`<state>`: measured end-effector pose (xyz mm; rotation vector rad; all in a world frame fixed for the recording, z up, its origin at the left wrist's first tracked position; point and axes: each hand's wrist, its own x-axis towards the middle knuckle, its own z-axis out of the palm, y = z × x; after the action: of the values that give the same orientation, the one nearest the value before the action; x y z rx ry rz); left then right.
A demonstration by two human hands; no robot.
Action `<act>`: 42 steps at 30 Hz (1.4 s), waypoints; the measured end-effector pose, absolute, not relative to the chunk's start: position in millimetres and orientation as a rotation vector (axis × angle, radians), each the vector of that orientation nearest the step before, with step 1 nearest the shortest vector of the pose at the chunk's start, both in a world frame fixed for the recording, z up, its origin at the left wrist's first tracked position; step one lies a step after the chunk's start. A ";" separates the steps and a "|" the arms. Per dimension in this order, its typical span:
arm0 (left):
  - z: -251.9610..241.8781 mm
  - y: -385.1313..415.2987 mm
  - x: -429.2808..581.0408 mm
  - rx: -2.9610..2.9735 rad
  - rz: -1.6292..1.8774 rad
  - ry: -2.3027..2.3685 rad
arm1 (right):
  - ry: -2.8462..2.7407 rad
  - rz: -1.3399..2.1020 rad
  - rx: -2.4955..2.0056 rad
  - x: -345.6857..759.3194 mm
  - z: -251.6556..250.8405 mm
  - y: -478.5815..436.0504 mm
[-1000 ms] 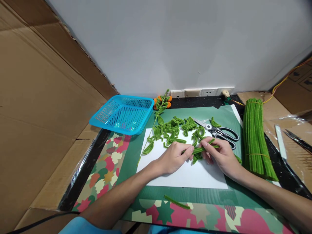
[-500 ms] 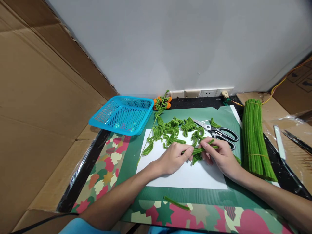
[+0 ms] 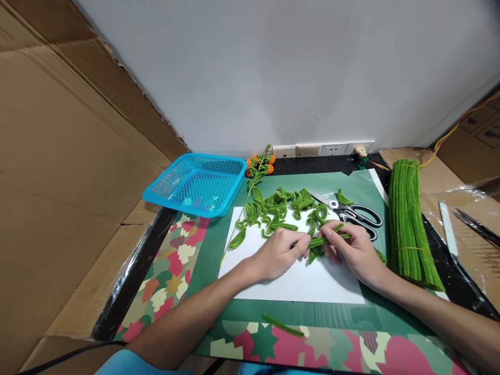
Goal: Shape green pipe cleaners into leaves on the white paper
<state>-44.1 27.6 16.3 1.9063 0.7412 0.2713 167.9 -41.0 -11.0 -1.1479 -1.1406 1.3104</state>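
Note:
Between my two hands lies a bent green pipe cleaner (image 3: 318, 241), held over the white paper (image 3: 269, 289). My left hand (image 3: 282, 252) is closed, pinching one end between thumb and forefinger. My right hand (image 3: 351, 250) pinches the other end, where loose tips stick out past the fingers. Behind the hands sits a pile of green pipe-cleaner leaves (image 3: 275, 203), looped and curled. Black-and-grey scissors (image 3: 353, 212) rest just beyond my right hand, blades slightly apart. One short green pipe-cleaner piece (image 3: 283, 325) lies near the front edge.
A blue plastic basket (image 3: 203, 190) stands at the back left, beside a pipe-cleaner flower stem (image 3: 255, 177) with orange blooms. To the right is a thick bundle of green pipe cleaners (image 3: 410, 224). Farther right lie a white-handled tool (image 3: 448, 228) and dark pliers-like tool (image 3: 478, 226). Sockets line the wall.

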 end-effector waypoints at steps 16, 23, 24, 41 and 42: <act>14.7 27.3 -44.6 1.917 0.291 0.732 | -1.188 1.306 -1.160 169.2 -7.9 -43.5; 15.0 27.4 -44.7 1.923 0.290 0.729 | -1.191 1.301 -1.168 167.7 -6.0 -41.2; 15.6 27.4 -44.5 1.924 0.287 0.731 | -1.190 1.300 -1.169 167.7 -5.9 -41.2; 16.8 27.1 -44.3 1.929 0.283 0.735 | -1.202 1.295 -1.178 168.8 -7.2 -42.5; 16.6 27.1 -44.4 1.929 0.286 0.735 | -1.204 1.293 -1.177 168.9 -7.2 -42.4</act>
<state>-44.4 27.1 16.6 1.9292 0.7352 0.2861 168.9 -42.4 -7.2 -1.1774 -1.2041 1.2932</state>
